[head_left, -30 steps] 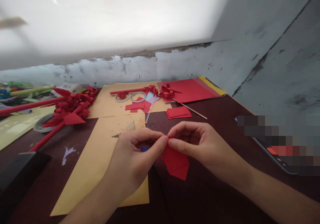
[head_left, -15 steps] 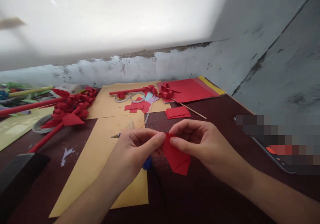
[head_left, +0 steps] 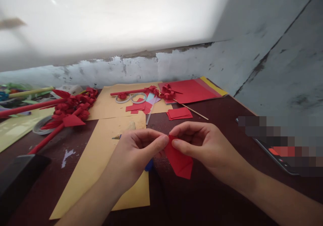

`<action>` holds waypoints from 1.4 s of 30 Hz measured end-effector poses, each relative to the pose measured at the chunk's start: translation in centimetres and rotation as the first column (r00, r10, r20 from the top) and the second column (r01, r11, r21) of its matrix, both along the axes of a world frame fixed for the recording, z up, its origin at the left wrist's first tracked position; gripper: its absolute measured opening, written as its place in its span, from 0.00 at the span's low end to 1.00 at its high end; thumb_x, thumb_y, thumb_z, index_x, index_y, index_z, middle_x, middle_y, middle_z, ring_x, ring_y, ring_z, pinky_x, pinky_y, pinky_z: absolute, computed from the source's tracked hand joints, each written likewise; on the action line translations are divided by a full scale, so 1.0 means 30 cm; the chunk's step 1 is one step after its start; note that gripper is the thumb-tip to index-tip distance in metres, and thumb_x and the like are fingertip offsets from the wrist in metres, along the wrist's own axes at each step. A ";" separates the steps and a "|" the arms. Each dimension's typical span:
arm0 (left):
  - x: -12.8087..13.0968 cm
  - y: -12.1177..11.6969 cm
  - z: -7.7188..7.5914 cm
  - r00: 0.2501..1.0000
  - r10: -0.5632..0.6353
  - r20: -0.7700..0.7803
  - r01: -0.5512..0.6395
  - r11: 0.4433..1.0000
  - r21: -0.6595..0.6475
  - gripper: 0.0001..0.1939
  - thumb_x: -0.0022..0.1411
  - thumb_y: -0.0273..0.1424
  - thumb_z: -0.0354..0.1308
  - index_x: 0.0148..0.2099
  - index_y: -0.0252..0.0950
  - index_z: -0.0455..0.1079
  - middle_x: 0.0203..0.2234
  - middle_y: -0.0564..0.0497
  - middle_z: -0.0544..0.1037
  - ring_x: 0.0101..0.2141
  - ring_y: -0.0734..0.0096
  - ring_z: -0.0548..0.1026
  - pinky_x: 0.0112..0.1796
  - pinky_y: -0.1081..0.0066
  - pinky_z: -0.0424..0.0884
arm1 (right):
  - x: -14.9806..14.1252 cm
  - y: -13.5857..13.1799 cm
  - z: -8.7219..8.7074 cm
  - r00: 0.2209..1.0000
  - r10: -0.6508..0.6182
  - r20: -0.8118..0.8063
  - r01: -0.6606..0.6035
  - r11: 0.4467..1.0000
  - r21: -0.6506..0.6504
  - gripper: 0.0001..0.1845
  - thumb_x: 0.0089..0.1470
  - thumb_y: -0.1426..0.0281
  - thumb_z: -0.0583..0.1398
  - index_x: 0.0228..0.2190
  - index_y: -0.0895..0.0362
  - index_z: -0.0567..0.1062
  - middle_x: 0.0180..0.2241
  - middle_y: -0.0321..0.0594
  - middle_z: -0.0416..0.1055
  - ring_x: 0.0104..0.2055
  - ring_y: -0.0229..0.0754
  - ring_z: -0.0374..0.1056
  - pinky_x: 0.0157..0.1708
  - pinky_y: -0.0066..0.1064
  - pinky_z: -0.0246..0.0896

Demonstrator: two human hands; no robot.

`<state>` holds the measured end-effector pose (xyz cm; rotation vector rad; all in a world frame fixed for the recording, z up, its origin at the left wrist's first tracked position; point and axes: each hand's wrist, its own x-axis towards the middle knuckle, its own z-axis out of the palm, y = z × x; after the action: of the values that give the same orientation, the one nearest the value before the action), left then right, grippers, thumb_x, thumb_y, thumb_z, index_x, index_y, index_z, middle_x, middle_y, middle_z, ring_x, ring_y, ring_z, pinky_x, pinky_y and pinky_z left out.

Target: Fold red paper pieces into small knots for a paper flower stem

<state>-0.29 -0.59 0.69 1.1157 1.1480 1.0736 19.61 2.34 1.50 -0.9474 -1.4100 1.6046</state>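
Note:
A folded piece of red paper (head_left: 179, 161) hangs between my two hands above the dark table. My left hand (head_left: 141, 148) pinches its upper left corner between thumb and fingers. Against the same top end, my right hand (head_left: 199, 140) grips the paper with thumb and index finger. A crease runs across the lower part, which hangs free. Behind my left hand lies a pen (head_left: 116, 137), only its tip showing, and a blue object (head_left: 149, 165) is partly hidden there. Beyond my hands is a small stack of red paper pieces (head_left: 179, 113).
Tan paper sheets (head_left: 101, 172) cover the left middle. Red paper flowers on stems (head_left: 73, 109) lie at left, near a black box (head_left: 22, 175). Tape rings (head_left: 138, 98), a thin stick (head_left: 193, 109) and red sheets (head_left: 194, 89) are farther back. A phone (head_left: 275, 158) lies right.
The red paper has shifted very slightly right and down with my fingers. Both hands keep their pinch on it.

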 end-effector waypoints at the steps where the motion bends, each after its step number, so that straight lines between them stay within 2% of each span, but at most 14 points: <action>1: 0.003 -0.002 0.004 1.000 0.002 -0.008 -0.002 1.000 0.001 0.07 0.58 0.36 0.75 0.37 0.40 0.87 0.25 0.51 0.84 0.27 0.73 0.75 0.29 0.77 0.69 | 0.000 0.000 0.002 1.000 0.000 0.001 0.000 1.000 0.001 0.05 0.54 0.70 0.74 0.35 0.54 0.85 0.35 0.34 0.83 0.37 0.36 0.79 0.39 0.22 0.74; 9: 0.020 -0.018 0.030 0.992 0.074 -0.098 -0.073 0.997 0.019 0.09 0.62 0.37 0.71 0.36 0.37 0.87 0.25 0.49 0.83 0.27 0.71 0.76 0.28 0.75 0.69 | 0.000 -0.004 0.005 1.000 -0.011 -0.002 0.011 1.000 -0.011 0.12 0.46 0.78 0.75 0.34 0.53 0.85 0.34 0.33 0.83 0.37 0.36 0.78 0.38 0.21 0.74; 16: 0.011 -0.012 0.013 0.986 0.047 -0.158 -0.040 0.998 0.052 0.11 0.61 0.40 0.71 0.35 0.37 0.86 0.25 0.50 0.83 0.25 0.73 0.75 0.26 0.77 0.68 | 0.002 -0.003 0.003 1.000 -0.003 0.015 0.003 1.000 0.000 0.09 0.49 0.75 0.74 0.34 0.53 0.85 0.34 0.33 0.83 0.37 0.36 0.78 0.38 0.21 0.74; 19: 0.016 -0.018 0.015 0.969 0.104 -0.224 -0.090 0.993 0.074 0.12 0.63 0.39 0.69 0.32 0.37 0.84 0.24 0.51 0.82 0.24 0.75 0.74 0.25 0.78 0.67 | 0.001 -0.003 0.001 0.999 -0.005 0.034 0.004 1.000 0.011 0.08 0.50 0.74 0.74 0.34 0.53 0.85 0.34 0.33 0.82 0.36 0.36 0.78 0.38 0.22 0.74; 23: 0.031 -0.029 0.026 0.929 0.169 -0.331 -0.121 0.980 0.159 0.06 0.60 0.32 0.68 0.31 0.39 0.84 0.23 0.53 0.83 0.24 0.72 0.78 0.24 0.78 0.70 | -0.003 -0.004 -0.005 0.998 0.002 0.058 -0.005 0.999 0.050 0.06 0.53 0.71 0.73 0.35 0.53 0.85 0.35 0.35 0.82 0.38 0.39 0.78 0.40 0.25 0.75; 28: 0.057 -0.044 0.044 0.887 0.293 -0.358 -0.226 0.949 0.218 0.06 0.58 0.29 0.67 0.29 0.39 0.82 0.23 0.55 0.83 0.24 0.72 0.79 0.25 0.77 0.72 | -0.006 -0.007 -0.001 0.998 -0.003 0.068 -0.002 0.997 0.073 0.07 0.52 0.72 0.74 0.35 0.52 0.85 0.35 0.35 0.82 0.39 0.41 0.78 0.42 0.28 0.75; 32: 0.062 -0.049 0.043 0.879 0.314 -0.360 -0.240 0.942 0.236 0.06 0.58 0.29 0.67 0.29 0.40 0.83 0.23 0.55 0.83 0.24 0.72 0.79 0.26 0.77 0.72 | -0.008 -0.010 0.001 0.998 -0.006 0.058 0.002 0.998 0.066 0.09 0.51 0.73 0.74 0.35 0.52 0.85 0.35 0.35 0.83 0.39 0.41 0.79 0.42 0.27 0.75; 35: 0.051 -0.045 0.033 0.880 0.298 -0.370 -0.218 0.945 0.242 0.06 0.59 0.32 0.67 0.31 0.40 0.84 0.24 0.54 0.84 0.25 0.70 0.80 0.25 0.76 0.72 | -0.009 -0.010 -0.004 0.999 -0.008 0.050 0.005 0.998 0.061 0.10 0.50 0.73 0.75 0.35 0.52 0.85 0.36 0.35 0.83 0.40 0.41 0.79 0.42 0.28 0.75; 39: 0.033 -0.034 0.021 0.923 0.192 -0.333 -0.122 0.968 0.220 0.08 0.63 0.35 0.67 0.35 0.40 0.86 0.26 0.53 0.85 0.27 0.69 0.81 0.28 0.76 0.74 | -0.011 -0.015 -0.007 1.000 0.021 0.017 -0.021 0.999 0.024 0.11 0.49 0.74 0.75 0.36 0.53 0.84 0.36 0.36 0.82 0.40 0.41 0.79 0.43 0.28 0.76; 42: 0.029 -0.029 0.018 0.927 0.161 -0.338 -0.098 0.976 0.195 0.08 0.64 0.36 0.67 0.36 0.40 0.86 0.25 0.53 0.85 0.27 0.70 0.81 0.27 0.77 0.73 | -0.012 -0.019 -0.003 0.999 0.037 0.004 -0.037 0.999 0.003 0.11 0.49 0.74 0.75 0.36 0.53 0.84 0.37 0.36 0.82 0.41 0.41 0.79 0.43 0.28 0.76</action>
<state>0.57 -1.47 1.23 1.4281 1.4476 1.1215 19.25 1.77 1.41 -0.9281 -1.4395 1.6279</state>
